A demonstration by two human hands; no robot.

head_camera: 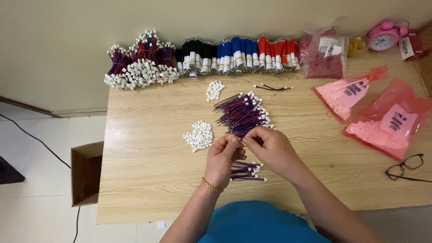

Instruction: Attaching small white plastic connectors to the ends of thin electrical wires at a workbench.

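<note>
My left hand (223, 157) and my right hand (270, 148) meet over the middle of the wooden table (148, 180), fingertips pinched together on the near end of a wire from the loose pile of red-and-blue wires with white connectors (240, 114). A small heap of white plastic connectors (199, 135) lies just left of my left hand. A short bundle of wires with connectors (246, 171) lies under my hands. A gold bracelet is on my left wrist.
Bundles of wires (202, 56) line the table's far edge against the wall. Pink bags of small parts (380, 121) lie at right, with black glasses (405, 166), a pink alarm clock (383, 36) and another small connector heap (214, 90). A cardboard box (87, 173) stands on the floor at left.
</note>
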